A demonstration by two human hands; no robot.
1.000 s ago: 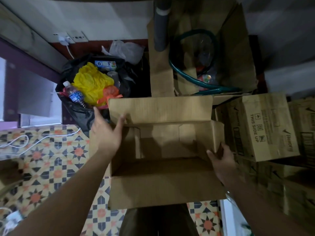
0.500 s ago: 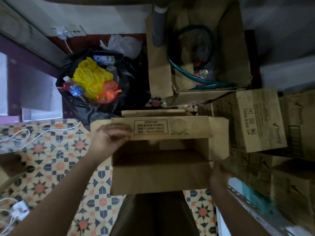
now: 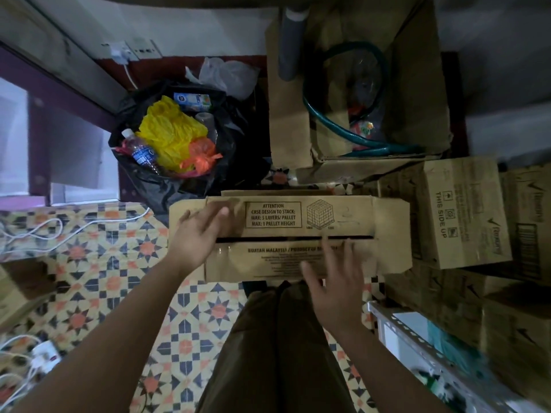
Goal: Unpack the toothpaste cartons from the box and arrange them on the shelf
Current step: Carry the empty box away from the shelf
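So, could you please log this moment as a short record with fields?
box: cardboard box on the tiled floor, top flaps folded shut
left hand: left hand flat on the far flap, fingers straight
right hand: right hand spread over the near flap
nearby: black rubbish bag; stacked cartons to the right

On the far flap of the box [image 3: 298, 217] in front of you, a framed panel reads "ATTENTION CASE DESIGN TO STACK: MAX: 5 LAYERS/ PALLET MAX: 1 PALLET HEIGHT", beside a drawing of a stacked pallet. The near flap carries "BUATAN MALAYSIA / PRODUCT OF", the rest blurred. The stacked carton [image 3: 465, 213] to your right reads "THIS SIDE UP"; its brand mark is too blurred to read.
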